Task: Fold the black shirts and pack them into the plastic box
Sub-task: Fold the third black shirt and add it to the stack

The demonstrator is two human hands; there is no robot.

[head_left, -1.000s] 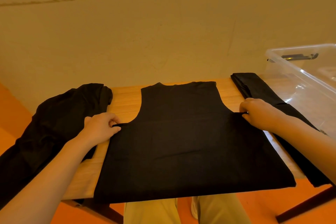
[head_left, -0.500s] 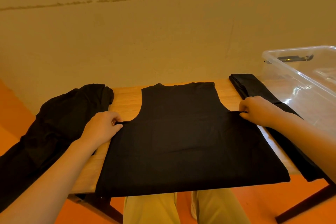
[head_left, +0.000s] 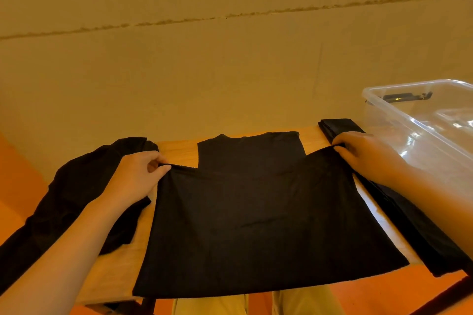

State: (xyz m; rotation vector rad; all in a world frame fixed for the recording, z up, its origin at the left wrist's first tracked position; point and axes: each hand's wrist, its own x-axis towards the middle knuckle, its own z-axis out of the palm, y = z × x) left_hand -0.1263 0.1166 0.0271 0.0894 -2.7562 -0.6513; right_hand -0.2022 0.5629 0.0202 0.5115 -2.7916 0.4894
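1. Black shirt [head_left: 256, 212] lies mid-frame on the wooden surface [head_left: 179, 147]. Neck end points to the top of the frame, toward the wall [head_left: 230, 59]; hem hangs over the near edge at the bottom. Long axis runs bottom to top.
2. Left hand [head_left: 138, 179], left of centre: fingers [head_left: 163, 169] pinch the shirt's left edge at the armpit corner, cloth lifted slightly there.
3. Right hand [head_left: 366, 153], right of centre: fingers curled onto the shirt's right armpit corner, grasping the cloth edge.
4. Upper chest part beyond the hands lies flat, narrower than the body part.
5. Crumpled dark shirts [head_left: 64, 199] sit at the left of the frame, draped off the surface's left edge, just beside the left hand.
6. Folded black shirt [head_left: 409, 217], a long strip along the right edge of the surface, runs from lower right up to mid right; partly under the right forearm.
7. Clear plastic box [head_left: 422, 120] at right of the frame, beside the strip; contents hard to tell.
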